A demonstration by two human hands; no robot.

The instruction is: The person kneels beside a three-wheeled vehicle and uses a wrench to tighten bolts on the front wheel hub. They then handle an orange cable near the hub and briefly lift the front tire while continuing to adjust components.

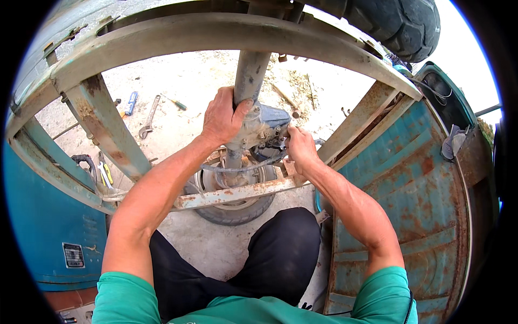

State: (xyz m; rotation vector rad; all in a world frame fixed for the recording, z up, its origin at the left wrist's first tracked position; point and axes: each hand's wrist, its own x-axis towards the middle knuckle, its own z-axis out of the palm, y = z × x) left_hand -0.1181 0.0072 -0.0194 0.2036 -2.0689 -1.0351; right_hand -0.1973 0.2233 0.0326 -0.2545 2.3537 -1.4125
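Note:
A grey axle tube (pixel 251 70) runs away from me through the frame, with a greasy grey gear housing (pixel 272 120) on its right side. My left hand (pixel 222 116) is closed round the tube beside the housing, its thumb lying across the top. At the housing's right edge, my right hand (pixel 301 147) has its fingers drawn together in a pinch. Whatever is between those fingertips is hidden. A ribbed grey hose (pixel 243 169) curves below the housing toward my right hand. Beneath it lies a wheel with a black tyre (pixel 232 216).
A rusty metal frame (pixel 216 33) surrounds the work, with a near crossbar (pixel 243 193). An adjustable wrench (pixel 150 117), a screwdriver (pixel 176 102) and a blue-handled tool (pixel 131 102) lie on the ground. A rusty teal panel (pixel 399 216) stands right; a large tyre (pixel 402 27) is far right.

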